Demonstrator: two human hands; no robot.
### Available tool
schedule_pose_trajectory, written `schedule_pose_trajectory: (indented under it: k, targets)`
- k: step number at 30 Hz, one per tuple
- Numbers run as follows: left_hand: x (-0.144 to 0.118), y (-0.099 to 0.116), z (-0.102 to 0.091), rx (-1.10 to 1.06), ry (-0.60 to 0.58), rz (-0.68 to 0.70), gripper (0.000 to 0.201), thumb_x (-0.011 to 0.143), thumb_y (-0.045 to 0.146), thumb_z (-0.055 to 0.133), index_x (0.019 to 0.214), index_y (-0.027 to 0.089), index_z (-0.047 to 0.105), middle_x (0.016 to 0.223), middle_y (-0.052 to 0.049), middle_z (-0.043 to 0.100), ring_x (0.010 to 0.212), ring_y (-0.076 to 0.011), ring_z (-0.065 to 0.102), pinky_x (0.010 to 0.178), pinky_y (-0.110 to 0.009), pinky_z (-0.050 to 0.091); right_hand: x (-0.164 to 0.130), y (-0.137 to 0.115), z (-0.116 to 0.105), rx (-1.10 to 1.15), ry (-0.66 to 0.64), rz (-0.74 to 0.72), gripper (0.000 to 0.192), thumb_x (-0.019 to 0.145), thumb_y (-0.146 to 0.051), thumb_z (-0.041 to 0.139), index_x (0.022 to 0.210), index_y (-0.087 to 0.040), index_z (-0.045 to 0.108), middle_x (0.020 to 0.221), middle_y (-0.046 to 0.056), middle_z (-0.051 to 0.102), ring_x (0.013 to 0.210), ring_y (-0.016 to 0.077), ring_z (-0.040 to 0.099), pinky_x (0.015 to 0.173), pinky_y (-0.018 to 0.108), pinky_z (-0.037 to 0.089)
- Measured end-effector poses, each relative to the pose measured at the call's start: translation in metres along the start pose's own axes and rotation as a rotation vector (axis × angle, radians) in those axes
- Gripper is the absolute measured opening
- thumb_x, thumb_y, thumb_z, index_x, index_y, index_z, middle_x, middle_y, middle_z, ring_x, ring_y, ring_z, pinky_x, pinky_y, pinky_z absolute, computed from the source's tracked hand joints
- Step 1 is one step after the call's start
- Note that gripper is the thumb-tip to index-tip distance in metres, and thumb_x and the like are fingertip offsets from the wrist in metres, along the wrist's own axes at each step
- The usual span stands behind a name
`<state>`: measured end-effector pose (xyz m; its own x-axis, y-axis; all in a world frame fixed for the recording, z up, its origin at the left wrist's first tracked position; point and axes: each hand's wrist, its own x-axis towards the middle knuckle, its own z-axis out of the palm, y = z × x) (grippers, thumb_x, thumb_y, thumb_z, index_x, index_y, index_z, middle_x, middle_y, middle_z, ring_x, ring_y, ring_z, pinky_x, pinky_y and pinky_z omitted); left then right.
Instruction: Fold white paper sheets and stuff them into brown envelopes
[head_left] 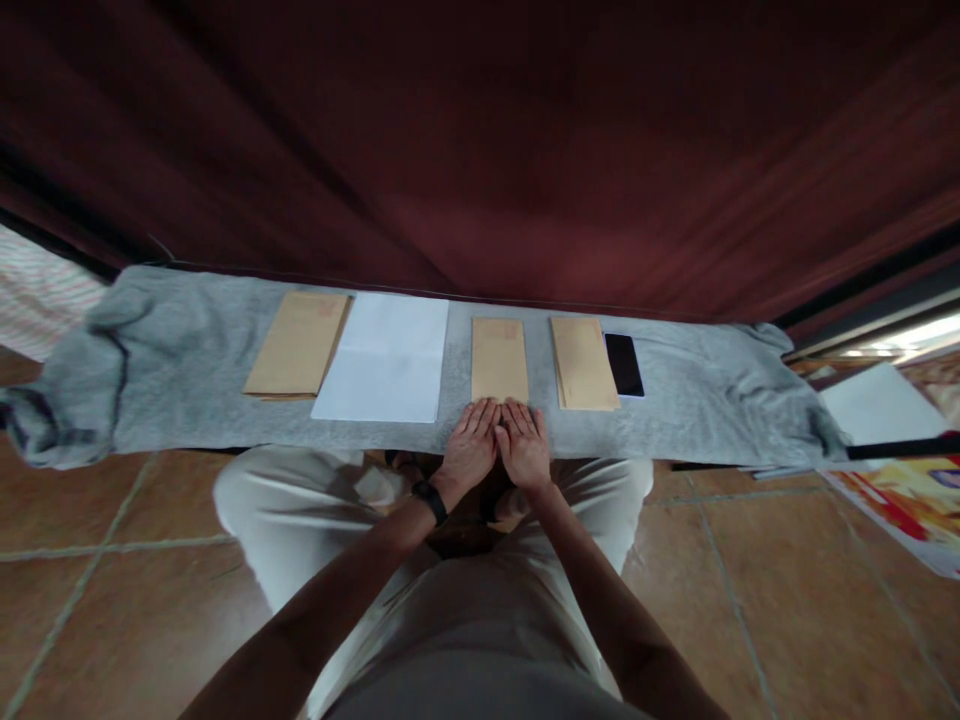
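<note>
My left hand (470, 446) and my right hand (523, 443) lie flat, side by side, palms down on the near edge of a grey cloth (187, 400). Their fingertips touch the near end of a narrow brown envelope (499, 358). Neither hand holds anything. A black watch is on my left wrist. To the right lies a second stack of brown envelopes (583, 362), and beside it a black phone (624, 364). Left of my hands sits a white sheet of paper (386, 357), with a larger brown envelope stack (298, 343) beyond it.
The grey cloth covers a low surface in front of a dark red curtain (487, 150). My knees in light trousers are under the near edge. Terracotta floor tiles (112, 600) surround me. White paper (877, 405) and a colourful print (907, 500) lie at right.
</note>
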<state>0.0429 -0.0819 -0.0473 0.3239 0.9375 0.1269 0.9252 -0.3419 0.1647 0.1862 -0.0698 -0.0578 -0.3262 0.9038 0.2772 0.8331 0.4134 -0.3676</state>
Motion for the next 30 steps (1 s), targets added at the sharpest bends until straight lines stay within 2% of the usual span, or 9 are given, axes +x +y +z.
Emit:
schedule_pose_trajectory:
  k: [5, 23, 27, 30]
  targets:
    - [0.000, 0.001, -0.003, 0.021, -0.034, -0.018, 0.056, 0.100, 0.021, 0.038, 0.153, 0.005, 0.042, 0.162, -0.017, 0.039, 0.154, -0.0290, 0.029, 0.127, -0.050, 0.024, -0.002, 0.001, 0.002, -0.020, 0.013, 0.019, 0.048, 0.109, -0.034, 0.036, 0.148, -0.013, 0.052, 0.154, 0.013, 0.052, 0.146, 0.0259, 0.044, 0.123, 0.048, 0.027]
    - [0.001, 0.001, -0.007, 0.048, -0.045, 0.004, 0.056, 0.103, 0.032, 0.037, 0.151, 0.004, 0.045, 0.160, -0.019, 0.040, 0.152, -0.0308, 0.032, 0.123, -0.049, 0.029, -0.015, 0.022, -0.005, -0.054, 0.061, 0.034, 0.050, 0.108, -0.034, 0.035, 0.150, -0.011, 0.049, 0.153, 0.016, 0.051, 0.145, 0.0262, 0.045, 0.122, 0.049, 0.030]
    - [0.001, 0.001, -0.007, 0.056, -0.053, 0.005, 0.056, 0.103, 0.031, 0.036, 0.151, 0.004, 0.044, 0.161, -0.018, 0.040, 0.152, -0.0317, 0.032, 0.122, -0.049, 0.030, -0.012, 0.019, -0.004, -0.046, 0.073, 0.031, 0.049, 0.108, -0.034, 0.037, 0.148, -0.010, 0.051, 0.153, 0.018, 0.051, 0.146, 0.0276, 0.043, 0.122, 0.051, 0.029]
    - [0.002, 0.001, -0.007, 0.051, -0.064, 0.004, 0.056, 0.103, 0.028, 0.036, 0.152, 0.004, 0.044, 0.161, -0.018, 0.040, 0.152, -0.0327, 0.032, 0.122, -0.049, 0.031, -0.008, 0.015, -0.003, -0.022, 0.026, -0.018, 0.047, 0.107, -0.032, 0.038, 0.148, -0.013, 0.052, 0.154, 0.015, 0.051, 0.147, 0.0254, 0.042, 0.123, 0.049, 0.029]
